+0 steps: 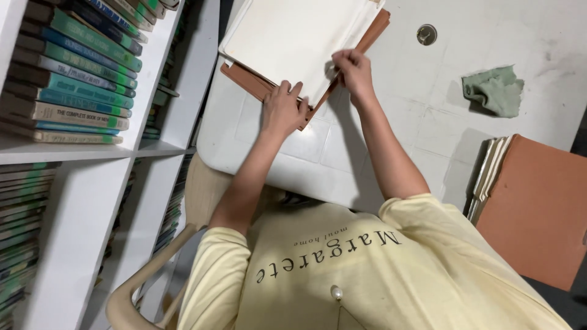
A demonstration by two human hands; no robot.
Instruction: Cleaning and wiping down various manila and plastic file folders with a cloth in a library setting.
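Left arm: extended toward 12 o'clock; left hand (282,110) rests knuckles-up on the book's near corner.
Left grip: fingers curled and pressed together over the brown cover edge.
Right arm: extended toward 12 o'clock; right hand (353,72) at 2 o'clock of the left.
Right grip: fingertips pinching the cream page edge.
Book (293,36): open, brown-covered, flat on the table, at 12 o'clock of the torso.
Table (391,122): white, scuffed; green cloth (495,90) at 3 o'clock of the book; second brown book (538,208) at 5 o'clock.
Room: white bookshelf (73,79) at 9 o'clock.
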